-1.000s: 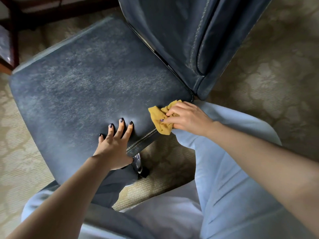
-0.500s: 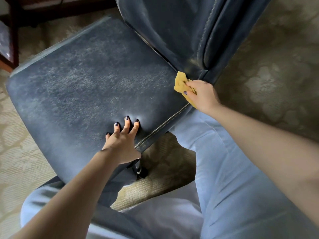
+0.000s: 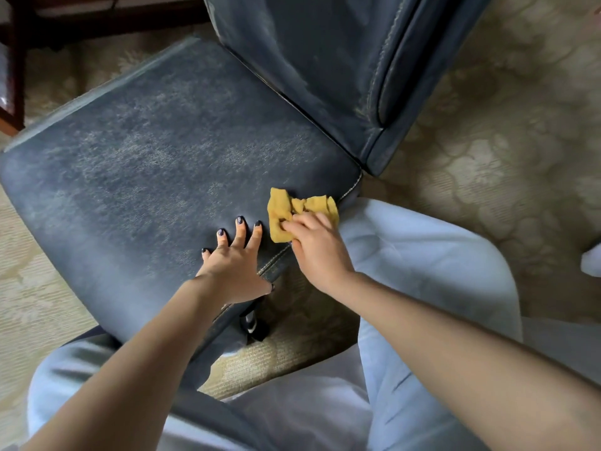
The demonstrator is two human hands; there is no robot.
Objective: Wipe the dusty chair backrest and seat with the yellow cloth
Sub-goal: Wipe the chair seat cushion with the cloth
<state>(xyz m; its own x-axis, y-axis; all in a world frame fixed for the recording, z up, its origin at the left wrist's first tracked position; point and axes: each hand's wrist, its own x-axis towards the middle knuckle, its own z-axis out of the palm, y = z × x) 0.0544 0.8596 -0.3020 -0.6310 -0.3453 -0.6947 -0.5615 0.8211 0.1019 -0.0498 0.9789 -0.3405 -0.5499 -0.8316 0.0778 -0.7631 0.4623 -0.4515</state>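
Observation:
The dark blue chair seat (image 3: 156,177) fills the middle of the view, grey with dust over most of its surface. Its backrest (image 3: 318,70) rises at the top right, also dusty. My right hand (image 3: 317,249) holds the crumpled yellow cloth (image 3: 286,209) against the seat's near right edge, fingers curled over it. My left hand (image 3: 232,262) lies flat on the seat just left of the cloth, fingers spread and straight.
Patterned beige carpet (image 3: 487,151) surrounds the chair. My knees in light blue trousers (image 3: 422,262) press close to the seat's near edge. Dark wooden furniture (image 3: 16,76) stands at the top left. A chair leg (image 3: 252,323) shows under the seat.
My right hand has brought the cloth back from the seat's rear corner by the backrest to the near edge beside my left hand. The left hand stays planted.

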